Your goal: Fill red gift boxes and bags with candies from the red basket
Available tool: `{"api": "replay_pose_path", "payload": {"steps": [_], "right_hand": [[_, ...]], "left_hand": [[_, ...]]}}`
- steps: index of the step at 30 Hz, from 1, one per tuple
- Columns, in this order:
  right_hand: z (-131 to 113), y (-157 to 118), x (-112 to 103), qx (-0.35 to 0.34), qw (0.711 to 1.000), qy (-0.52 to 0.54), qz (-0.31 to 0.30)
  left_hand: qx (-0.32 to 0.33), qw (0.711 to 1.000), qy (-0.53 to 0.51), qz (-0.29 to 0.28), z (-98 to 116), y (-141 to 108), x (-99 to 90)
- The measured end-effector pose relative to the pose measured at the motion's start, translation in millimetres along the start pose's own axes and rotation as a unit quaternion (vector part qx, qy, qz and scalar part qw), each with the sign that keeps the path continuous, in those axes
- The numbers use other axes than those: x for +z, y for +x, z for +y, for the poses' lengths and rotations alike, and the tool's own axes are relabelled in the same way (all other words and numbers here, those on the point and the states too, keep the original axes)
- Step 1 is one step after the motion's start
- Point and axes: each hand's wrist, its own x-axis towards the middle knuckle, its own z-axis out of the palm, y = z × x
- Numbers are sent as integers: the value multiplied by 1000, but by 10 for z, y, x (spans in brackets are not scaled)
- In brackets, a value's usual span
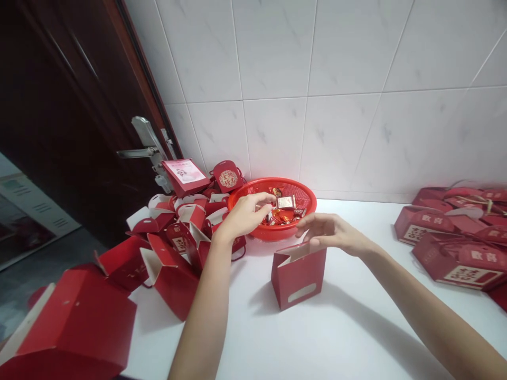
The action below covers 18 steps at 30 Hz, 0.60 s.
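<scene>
A red basket (311, 203) with wrapped sweets (285, 202) in it stands by the tiled wall. Over its left part reaches my left hand (246, 214), thumb and fingertips apart above the sweets, with nothing seen between them. In front of the basket an open-topped red paper box (301, 274) stands upright on the white table. My right hand (335, 232) is at the box's top right edge, fingers curved and apart from the thumb, which is close to the rim. No held item shows in it.
Many open red boxes (174, 274) crowd the table's left side. Closed red boxes (467, 258) are piled at the right. Behind the left boxes is a dark door with a metal handle (137, 153). The white table (356, 338) runs along the wall.
</scene>
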Motion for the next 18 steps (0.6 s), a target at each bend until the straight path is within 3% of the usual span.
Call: {"api": "replay_pose_path", "payload": {"steps": [3, 8, 10, 14, 18], "right_hand": [[-43, 77, -116, -40, 999, -10, 2], [10, 487, -371, -74, 983, -9, 169], [104, 727, -441, -68, 980, -28, 183], [355, 1191, -447, -8, 975, -196, 102], [574, 1504, -313, 30, 930, -365, -23]], "left_hand": [[-5, 999, -1, -36, -132, 110, 116], [-41, 997, 2, -60, -309, 242, 297], [-59, 996, 21, -70, -380, 284, 372], [-97, 989, 63, -88, -501, 345, 482], [-152, 988, 25, 10, -606, 393, 501]]}}
